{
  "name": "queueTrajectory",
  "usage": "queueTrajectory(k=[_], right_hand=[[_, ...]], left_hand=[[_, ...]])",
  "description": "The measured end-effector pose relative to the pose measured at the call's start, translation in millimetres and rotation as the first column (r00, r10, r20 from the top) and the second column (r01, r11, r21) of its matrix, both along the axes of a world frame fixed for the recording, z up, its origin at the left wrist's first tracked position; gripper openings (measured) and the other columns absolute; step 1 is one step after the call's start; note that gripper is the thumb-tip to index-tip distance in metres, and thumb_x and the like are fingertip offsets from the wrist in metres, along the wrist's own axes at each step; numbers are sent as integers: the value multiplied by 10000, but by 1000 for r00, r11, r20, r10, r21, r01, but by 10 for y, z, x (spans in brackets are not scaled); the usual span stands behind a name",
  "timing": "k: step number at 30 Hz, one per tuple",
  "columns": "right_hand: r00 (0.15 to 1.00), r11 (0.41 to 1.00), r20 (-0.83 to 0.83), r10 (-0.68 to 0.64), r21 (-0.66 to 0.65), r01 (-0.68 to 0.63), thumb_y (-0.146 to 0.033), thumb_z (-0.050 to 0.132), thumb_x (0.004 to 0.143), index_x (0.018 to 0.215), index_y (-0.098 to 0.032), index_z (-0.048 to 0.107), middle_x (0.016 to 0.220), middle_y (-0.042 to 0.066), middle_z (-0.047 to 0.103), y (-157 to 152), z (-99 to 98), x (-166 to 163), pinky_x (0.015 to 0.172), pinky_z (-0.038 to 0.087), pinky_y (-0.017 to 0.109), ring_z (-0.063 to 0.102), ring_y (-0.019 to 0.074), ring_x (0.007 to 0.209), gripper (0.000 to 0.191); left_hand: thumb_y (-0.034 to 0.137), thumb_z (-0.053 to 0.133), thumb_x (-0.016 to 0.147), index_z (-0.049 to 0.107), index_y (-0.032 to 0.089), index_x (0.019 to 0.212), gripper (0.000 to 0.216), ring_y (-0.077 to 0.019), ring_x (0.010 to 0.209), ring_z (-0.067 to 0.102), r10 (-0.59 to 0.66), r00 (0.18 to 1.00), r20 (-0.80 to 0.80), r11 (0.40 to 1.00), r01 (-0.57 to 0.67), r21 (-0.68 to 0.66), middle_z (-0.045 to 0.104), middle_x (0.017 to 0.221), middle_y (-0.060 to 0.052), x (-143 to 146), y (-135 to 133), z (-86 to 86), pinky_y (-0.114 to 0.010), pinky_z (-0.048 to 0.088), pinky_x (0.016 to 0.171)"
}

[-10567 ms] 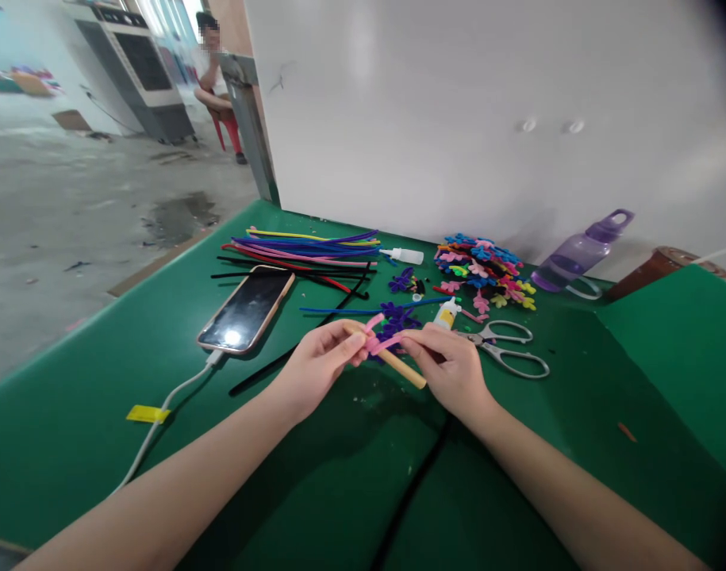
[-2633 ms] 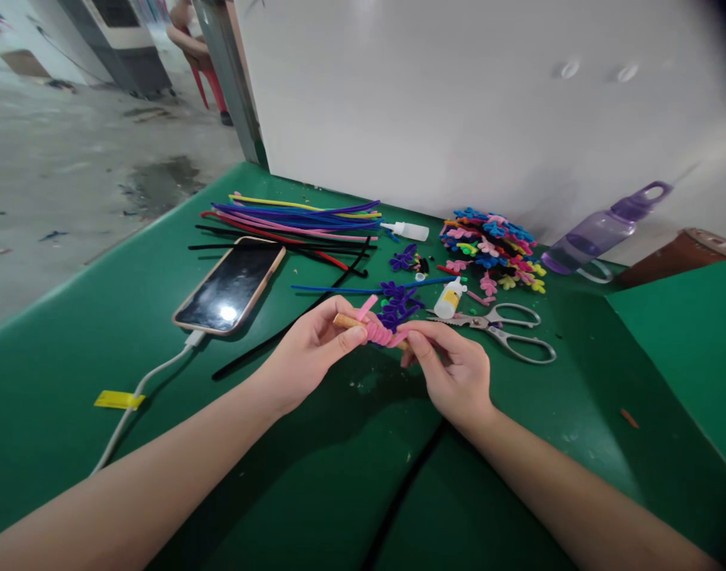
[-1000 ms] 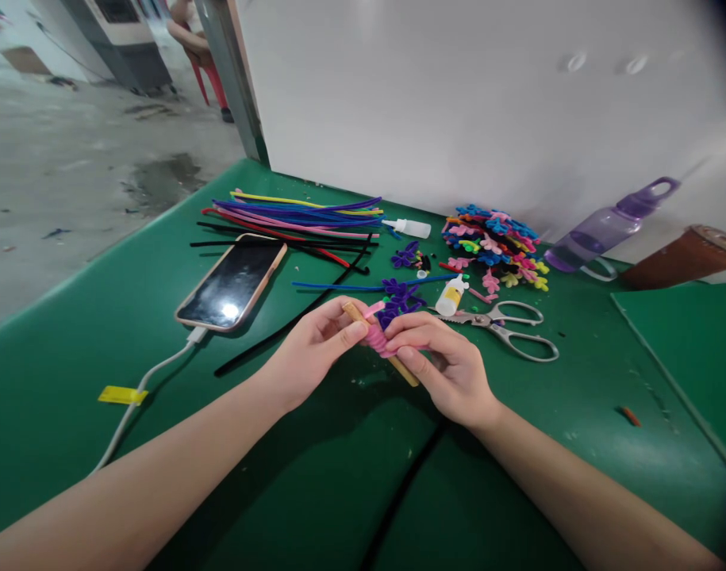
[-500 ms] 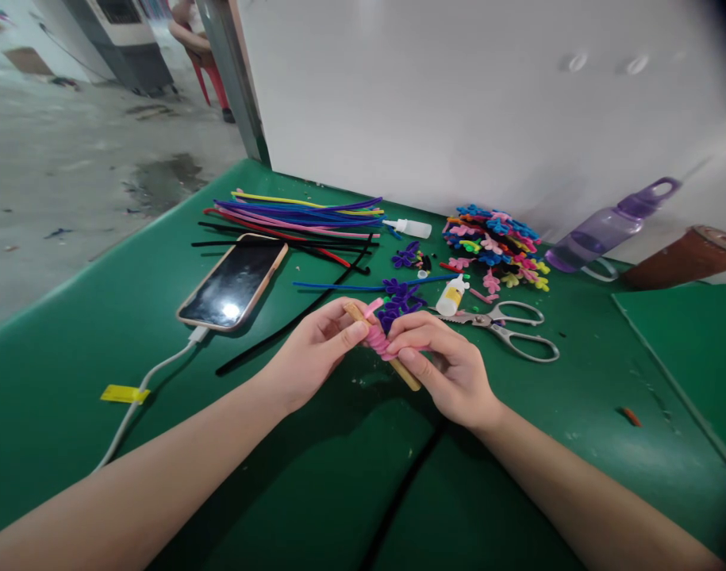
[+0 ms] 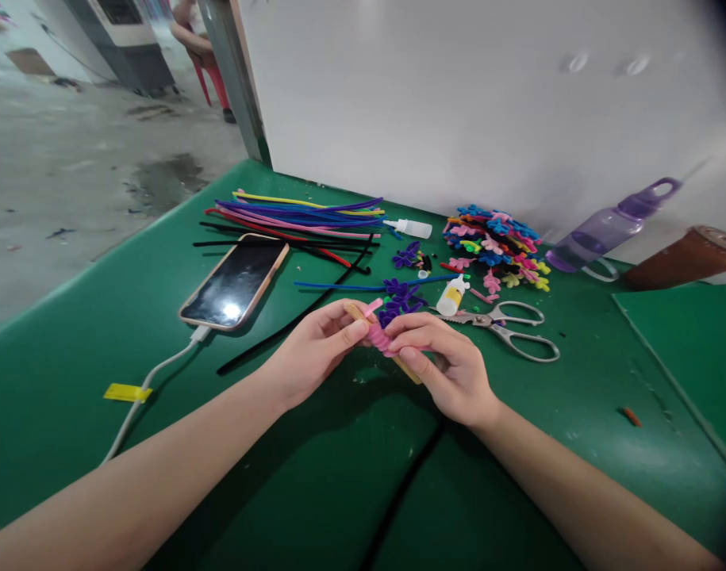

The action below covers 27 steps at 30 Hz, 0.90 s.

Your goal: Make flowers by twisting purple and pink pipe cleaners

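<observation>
My left hand (image 5: 318,349) is closed around the upper end of a thin wooden stick (image 5: 408,369), held at a slant above the green table. A pink pipe cleaner (image 5: 379,336) is coiled round the stick's middle, with one short end sticking up by my left thumb. The thumb and fingers of my right hand (image 5: 449,365) pinch the pipe cleaner at the coil's lower side. Just beyond my fingers lie purple pipe-cleaner flowers (image 5: 401,297). A small glue bottle (image 5: 451,296) with a yellow label stands behind my right hand, near the scissors (image 5: 505,327).
Loose pipe cleaners (image 5: 303,214) lie at the back left, partly over a phone (image 5: 235,281) on a white cable. A heap of colourful pipe-cleaner flowers (image 5: 497,242) rests against the white panel (image 5: 434,103). Right of it are a purple water bottle (image 5: 601,230) and a brown cylinder (image 5: 687,258).
The stick's lower end has tipped up slightly. Both hands keep their hold, and the other things lie as before.
</observation>
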State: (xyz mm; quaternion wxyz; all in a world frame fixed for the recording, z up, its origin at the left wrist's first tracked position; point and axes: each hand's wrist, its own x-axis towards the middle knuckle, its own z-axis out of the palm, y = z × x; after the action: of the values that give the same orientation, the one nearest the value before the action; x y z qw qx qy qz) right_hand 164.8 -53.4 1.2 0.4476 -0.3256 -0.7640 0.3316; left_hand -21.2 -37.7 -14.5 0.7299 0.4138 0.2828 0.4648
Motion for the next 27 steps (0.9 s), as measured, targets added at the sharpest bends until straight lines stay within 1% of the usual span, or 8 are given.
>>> queueTrajectory(k=[4, 7, 11, 15, 16, 20, 24, 27], right_hand=[[1000, 1000, 6, 1, -7, -1, -139, 525, 833, 897, -211, 657, 995, 61, 647, 8, 9, 8, 833, 499, 352, 604, 174, 937, 163], [1000, 1000, 2, -16, -11, 16, -149, 531, 833, 907, -221, 662, 1018, 56, 660, 4, 0, 0, 828, 506, 359, 614, 179, 938, 167], [994, 994, -33, -108, -2, 108, -138, 548, 823, 908, -232, 670, 991, 42, 679, -18, -31, -31, 810, 517, 357, 627, 177, 914, 176], [970, 976, -110, -216, 4, 218, -142, 602, 789, 878, -239, 683, 956, 35, 674, 0, -54, -36, 825, 503, 358, 619, 176, 908, 155], [967, 976, -127, -219, -26, 217, -157, 610, 787, 863, -239, 686, 936, 34, 672, 16, -58, -30, 818, 502, 357, 617, 175, 898, 135], [980, 971, -140, -144, -213, 112, -240, 613, 798, 807, -239, 697, 809, 24, 670, 89, -82, 3, 727, 507, 328, 608, 155, 780, 84], [981, 953, -127, -146, -284, 105, -291, 628, 784, 794, -243, 704, 777, 22, 640, 102, -102, -2, 659, 485, 302, 573, 142, 726, 91], [988, 933, -112, -103, -355, 57, -300, 620, 783, 774, -220, 704, 755, 20, 618, 93, -89, -12, 621, 463, 273, 552, 127, 691, 116]], left_hand=[[241, 610, 803, 631, 187, 830, 63, -136, 864, 539, -1, 1000, -1, 1000, 1, -13, 588, 846, -21, -5, 4, 6, -282, 410, 839], [235, 602, 809, 626, 183, 805, 58, -133, 860, 546, 34, 999, -6, 999, -34, 10, 588, 840, -17, -1, 11, 12, -274, 424, 821], [228, 591, 817, 626, 183, 804, 58, -136, 846, 560, 71, 997, -9, 996, -71, 61, 605, 821, -19, 6, 18, 13, -288, 430, 831], [216, 606, 804, 637, 183, 821, 48, -127, 792, 559, 94, 995, -20, 994, -92, 62, 601, 820, -16, -1, 18, 25, -280, 445, 786], [217, 611, 801, 638, 180, 820, 51, -125, 779, 558, 89, 996, -20, 995, -88, 54, 598, 812, -15, -4, 17, 30, -275, 448, 769], [232, 604, 808, 621, 173, 803, 62, -115, 753, 562, 25, 998, 57, 1000, -25, -16, 593, 772, -7, -8, 13, 36, -262, 452, 754], [228, 601, 812, 619, 180, 822, 52, -114, 789, 584, -31, 989, 144, 996, 43, -75, 606, 798, -4, 2, 13, 24, -278, 443, 819], [221, 603, 809, 621, 182, 812, 43, -126, 820, 593, -27, 987, 158, 996, 40, -79, 604, 806, -1, 10, 10, 17, -300, 433, 854]])
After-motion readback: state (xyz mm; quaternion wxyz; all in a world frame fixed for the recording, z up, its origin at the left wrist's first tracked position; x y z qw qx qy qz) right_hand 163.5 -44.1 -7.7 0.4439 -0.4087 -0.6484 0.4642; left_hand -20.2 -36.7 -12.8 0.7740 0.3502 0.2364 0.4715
